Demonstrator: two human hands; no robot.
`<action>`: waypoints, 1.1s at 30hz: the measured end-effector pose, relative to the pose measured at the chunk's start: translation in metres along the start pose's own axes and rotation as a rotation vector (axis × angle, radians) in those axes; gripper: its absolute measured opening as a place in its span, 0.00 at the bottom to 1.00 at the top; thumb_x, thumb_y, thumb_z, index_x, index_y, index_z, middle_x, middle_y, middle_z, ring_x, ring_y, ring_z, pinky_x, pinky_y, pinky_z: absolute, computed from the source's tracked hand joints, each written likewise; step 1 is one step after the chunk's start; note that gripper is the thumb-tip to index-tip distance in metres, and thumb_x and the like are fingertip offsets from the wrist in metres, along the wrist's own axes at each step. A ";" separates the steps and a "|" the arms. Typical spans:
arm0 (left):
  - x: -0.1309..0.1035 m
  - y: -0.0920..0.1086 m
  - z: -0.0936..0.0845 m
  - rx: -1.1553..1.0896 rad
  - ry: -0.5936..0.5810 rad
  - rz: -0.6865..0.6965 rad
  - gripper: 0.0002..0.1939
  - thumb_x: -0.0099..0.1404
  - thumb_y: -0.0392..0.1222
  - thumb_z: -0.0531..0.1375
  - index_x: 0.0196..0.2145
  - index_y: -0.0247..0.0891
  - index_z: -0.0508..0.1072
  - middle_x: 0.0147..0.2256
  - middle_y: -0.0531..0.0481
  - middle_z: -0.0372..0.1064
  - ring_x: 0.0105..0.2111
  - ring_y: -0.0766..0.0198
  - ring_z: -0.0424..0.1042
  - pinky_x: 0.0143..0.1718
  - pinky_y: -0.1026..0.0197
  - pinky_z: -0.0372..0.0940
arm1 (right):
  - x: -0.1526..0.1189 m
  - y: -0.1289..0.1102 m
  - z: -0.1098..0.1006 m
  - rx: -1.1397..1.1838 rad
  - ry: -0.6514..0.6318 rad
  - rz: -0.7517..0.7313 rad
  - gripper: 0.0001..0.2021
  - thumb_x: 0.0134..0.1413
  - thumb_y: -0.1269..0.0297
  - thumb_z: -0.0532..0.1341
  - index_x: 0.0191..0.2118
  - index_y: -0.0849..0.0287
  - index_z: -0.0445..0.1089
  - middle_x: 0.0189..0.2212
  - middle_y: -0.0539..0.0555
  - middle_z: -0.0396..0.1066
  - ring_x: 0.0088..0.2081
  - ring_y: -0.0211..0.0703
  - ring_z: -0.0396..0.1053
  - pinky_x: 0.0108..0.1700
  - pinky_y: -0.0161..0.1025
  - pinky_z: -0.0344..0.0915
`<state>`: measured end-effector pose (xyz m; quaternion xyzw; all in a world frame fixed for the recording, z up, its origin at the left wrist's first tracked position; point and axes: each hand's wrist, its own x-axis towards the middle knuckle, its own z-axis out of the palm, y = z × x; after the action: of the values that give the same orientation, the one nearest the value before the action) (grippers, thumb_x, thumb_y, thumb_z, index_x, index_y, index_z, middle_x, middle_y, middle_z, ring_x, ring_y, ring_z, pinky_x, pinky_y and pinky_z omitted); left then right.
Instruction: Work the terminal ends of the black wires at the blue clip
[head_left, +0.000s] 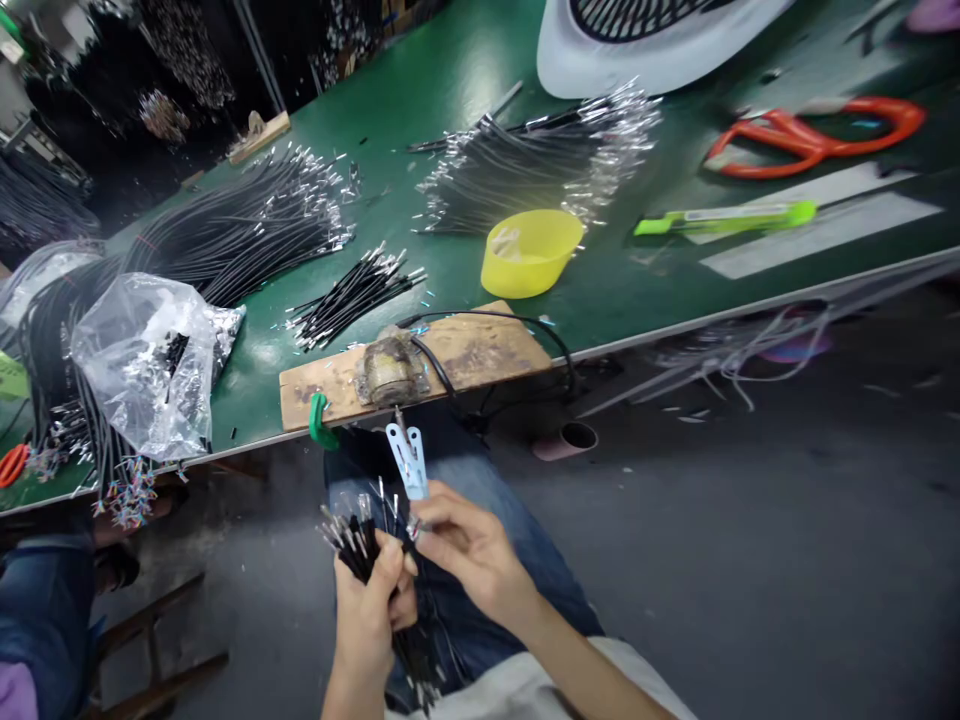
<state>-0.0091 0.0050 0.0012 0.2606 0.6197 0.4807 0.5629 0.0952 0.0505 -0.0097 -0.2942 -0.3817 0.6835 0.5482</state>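
My left hand (pixel 373 600) is closed around a bundle of short black cables (pixel 358 540) with silvery stripped ends pointing up. The lower ends of the bundle hang out below it. Close beside it, the thumb and fingers of my right hand (pixel 472 550) are pinched on a silvery cable end (pixel 412 527). Just above those fingertips is a light blue clothespin-like clip (pixel 409 460), fixed to the shaft of a small motor (pixel 391 370). Whether my right fingers touch the clip cannot be made out.
The motor sits on a wooden board (pixel 487 350), held by a green clamp (pixel 322 422) at the green table's edge. Around it lie a small cable pile (pixel 352 298), larger bundles (pixel 247 225), a plastic bag (pixel 142 360), a yellow ring (pixel 532 255), a cutter (pixel 724 218) and orange-handled scissors (pixel 817 140).
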 end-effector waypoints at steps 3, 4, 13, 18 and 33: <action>0.002 0.006 -0.003 0.080 0.014 0.113 0.22 0.48 0.59 0.64 0.18 0.35 0.71 0.13 0.56 0.52 0.13 0.74 0.49 0.14 0.67 0.48 | 0.005 -0.004 -0.003 0.342 -0.150 0.313 0.14 0.37 0.54 0.68 0.21 0.59 0.69 0.19 0.48 0.59 0.23 0.36 0.56 0.26 0.35 0.54; 0.003 0.008 -0.004 0.107 0.021 0.159 0.21 0.47 0.58 0.66 0.17 0.35 0.72 0.14 0.54 0.57 0.15 0.71 0.55 0.17 0.65 0.54 | 0.007 -0.005 -0.004 0.384 -0.170 0.366 0.14 0.35 0.55 0.68 0.19 0.60 0.69 0.18 0.47 0.58 0.22 0.35 0.54 0.26 0.34 0.53; -0.002 0.026 -0.003 0.259 0.114 0.389 0.04 0.47 0.40 0.67 0.19 0.38 0.77 0.19 0.51 0.68 0.22 0.61 0.66 0.29 0.58 0.64 | 0.052 -0.030 -0.008 -0.140 0.161 0.161 0.21 0.40 0.46 0.63 0.16 0.60 0.64 0.15 0.46 0.58 0.21 0.34 0.53 0.24 0.34 0.50; 0.000 0.036 0.003 0.274 0.164 0.439 0.02 0.47 0.38 0.66 0.20 0.39 0.77 0.21 0.50 0.71 0.26 0.58 0.70 0.33 0.56 0.65 | 0.063 -0.043 0.005 -0.108 0.020 0.184 0.25 0.36 0.40 0.63 0.14 0.61 0.65 0.13 0.47 0.59 0.20 0.34 0.55 0.22 0.33 0.51; -0.002 0.036 0.013 0.229 0.171 0.391 0.02 0.46 0.38 0.66 0.18 0.39 0.77 0.20 0.50 0.72 0.24 0.59 0.71 0.30 0.58 0.66 | 0.043 -0.016 -0.012 0.248 0.127 0.309 0.23 0.39 0.41 0.63 0.20 0.60 0.70 0.15 0.49 0.65 0.18 0.35 0.59 0.22 0.33 0.57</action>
<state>-0.0044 0.0218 0.0358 0.3963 0.6533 0.5274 0.3714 0.1041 0.0961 -0.0018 -0.3222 -0.2095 0.7812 0.4919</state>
